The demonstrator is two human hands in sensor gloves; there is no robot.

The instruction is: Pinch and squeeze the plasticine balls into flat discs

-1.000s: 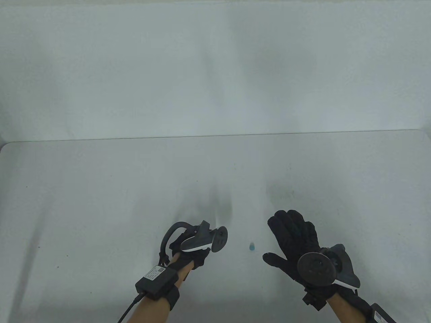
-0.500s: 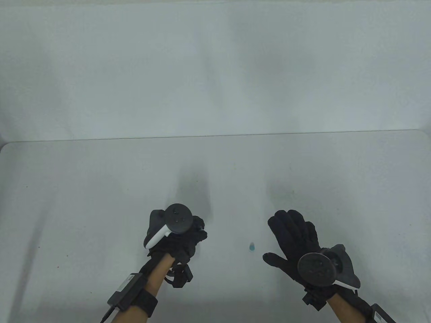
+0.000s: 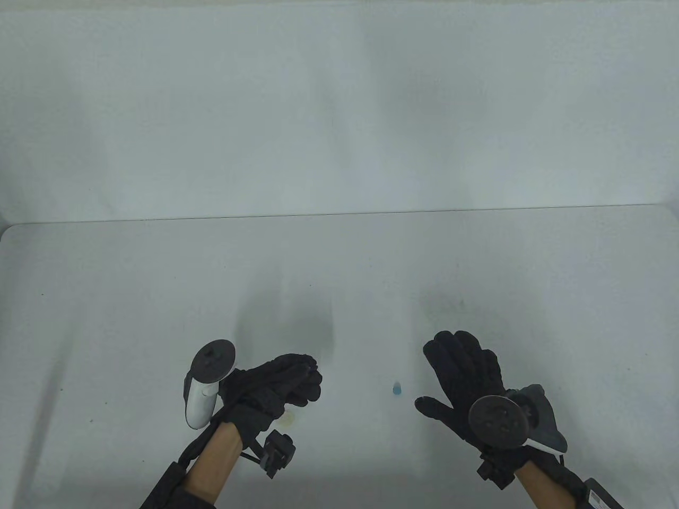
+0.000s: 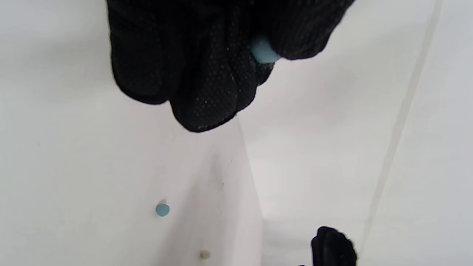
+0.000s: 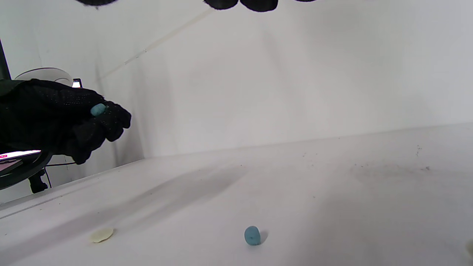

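Note:
My left hand hovers over the near table with its fingers curled. It pinches a small pale blue plasticine piece between thumb and fingers, which also shows in the right wrist view. A second blue plasticine lump stands alone on the table between the hands, also seen as the blue lump. A flat pale yellow disc lies on the table just below my left hand. My right hand is spread with straight fingers, right of the blue lump, holding nothing.
The white table ends at a far edge against a white backdrop. A cable and a small black box hang from my left wrist. In the right wrist view, a dark stand with a lit screen sits off the table's left.
My left hand has rolled over, swinging its tracker from the right side to the left, and shifted slightly left. The right hand and the blue lump on the table have not moved.

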